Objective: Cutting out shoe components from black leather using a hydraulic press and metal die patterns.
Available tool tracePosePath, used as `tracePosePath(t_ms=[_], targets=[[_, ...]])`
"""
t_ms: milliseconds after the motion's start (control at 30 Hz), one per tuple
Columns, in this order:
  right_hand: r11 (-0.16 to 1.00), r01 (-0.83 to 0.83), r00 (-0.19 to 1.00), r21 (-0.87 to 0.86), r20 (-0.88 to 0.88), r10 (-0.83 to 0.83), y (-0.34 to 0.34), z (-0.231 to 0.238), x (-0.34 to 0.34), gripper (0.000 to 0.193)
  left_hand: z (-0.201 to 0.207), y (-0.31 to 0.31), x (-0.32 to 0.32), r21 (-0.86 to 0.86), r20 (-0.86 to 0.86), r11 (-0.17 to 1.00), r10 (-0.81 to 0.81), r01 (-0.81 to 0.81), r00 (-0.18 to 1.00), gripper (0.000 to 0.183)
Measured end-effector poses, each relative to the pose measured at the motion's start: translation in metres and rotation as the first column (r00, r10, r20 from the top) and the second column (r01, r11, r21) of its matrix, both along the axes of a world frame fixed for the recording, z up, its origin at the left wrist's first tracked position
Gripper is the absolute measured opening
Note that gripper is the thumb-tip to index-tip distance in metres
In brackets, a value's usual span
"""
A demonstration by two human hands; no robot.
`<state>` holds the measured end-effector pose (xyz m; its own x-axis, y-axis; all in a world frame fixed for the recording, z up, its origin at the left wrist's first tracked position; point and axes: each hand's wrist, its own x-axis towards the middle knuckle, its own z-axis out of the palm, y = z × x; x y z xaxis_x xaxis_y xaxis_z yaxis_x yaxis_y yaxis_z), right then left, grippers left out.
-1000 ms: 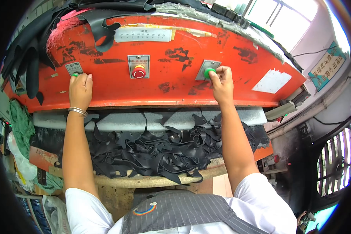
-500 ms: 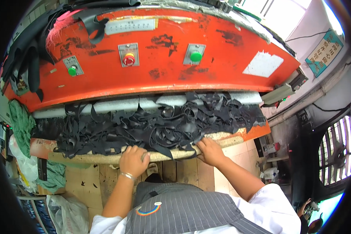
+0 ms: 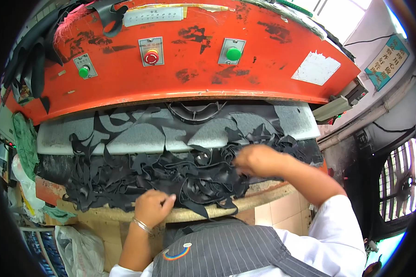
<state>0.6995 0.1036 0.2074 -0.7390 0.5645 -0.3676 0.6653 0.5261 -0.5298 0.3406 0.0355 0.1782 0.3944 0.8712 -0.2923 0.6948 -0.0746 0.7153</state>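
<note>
A tangled heap of black leather-like scraps [image 3: 166,173] lies along the front of a red machine [image 3: 185,76]. Behind the heap, a pale cutting board [image 3: 131,138] carries cut black sheet material [image 3: 164,121], and a dark curved frame [image 3: 196,113] sits partly hidden under the machine's edge. My left hand [image 3: 153,210] is curled with the thumb raised, at the heap's front by the tan padded edge [image 3: 171,214]; what its fingers hold, if anything, is hidden. Over the heap's right part is my right hand [image 3: 260,159], its fingers smeared by motion.
The machine's front has two green buttons [image 3: 233,54] and a red knob [image 3: 151,57]. Black strips [image 3: 30,69] hang at its upper left. Green cloth [image 3: 25,138] and a plastic bag [image 3: 81,249] are at the left; a barred fan opening [image 3: 397,180] is at the right.
My right hand has left the front edge and moved up over the scraps. More of the pale board and the curved frame now show, and the heap sits nearer me. My left hand stays near the edge.
</note>
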Motion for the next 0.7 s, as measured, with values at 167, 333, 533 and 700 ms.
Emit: tracePosePath(t_ms=[167,333,533,700], targets=[[0.851,-0.114,0.935,0.513,-0.235,0.267,0.1,-0.068,-0.093,0.031,-0.029,0.062,0.035,0.242,0.109,0.969,0.017,-0.043,0.994,0.016],[0.711,-0.463,0.721,0.53,-0.241,0.649,0.132,-0.142,-0.144,0.015,-0.1,0.042,0.068,0.365,-0.067,0.931,0.041,-0.013,0.997,0.034],[0.578,-0.334,0.611,0.744,-0.296,0.734,0.161,-0.064,-0.121,0.008,-0.095,0.027,0.052,0.397,-0.132,0.917,0.083,-0.024,0.988,0.037],[0.518,-0.005,1.0,0.855,-0.01,0.027,0.16,0.031,0.015,0.015,-0.103,0.024,0.051,0.43,-0.126,0.902,0.098,-0.035,0.987,0.037]])
